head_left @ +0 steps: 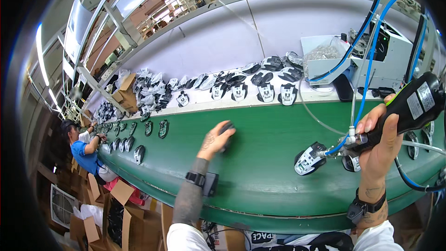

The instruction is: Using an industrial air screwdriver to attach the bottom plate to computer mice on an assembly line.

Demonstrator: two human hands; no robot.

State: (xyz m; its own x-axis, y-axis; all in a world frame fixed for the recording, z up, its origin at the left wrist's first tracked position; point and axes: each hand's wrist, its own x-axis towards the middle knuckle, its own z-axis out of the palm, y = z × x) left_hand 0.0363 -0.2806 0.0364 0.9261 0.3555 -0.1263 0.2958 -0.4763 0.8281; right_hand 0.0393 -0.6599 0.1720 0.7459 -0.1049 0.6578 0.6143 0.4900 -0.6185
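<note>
My left hand [214,140] is stretched out over the green conveyor belt [260,176] and closed over a dark computer mouse [227,132]. My right hand [378,142] grips a black powered screwdriver [409,107] with blue hoses trailing from it. Its tip points left and down at an upturned mouse shell [309,159] lying on the belt. Another mouse part [350,162] lies just beneath the tool.
A white shelf [209,104] behind the belt holds several upturned mouse shells. A white bin of bagged parts [325,58] and a white machine [390,60] stand at the right. More mice [139,146] lie down the belt to the left, where another person in a blue shirt [83,151] works. Cardboard boxes [121,209] sit below.
</note>
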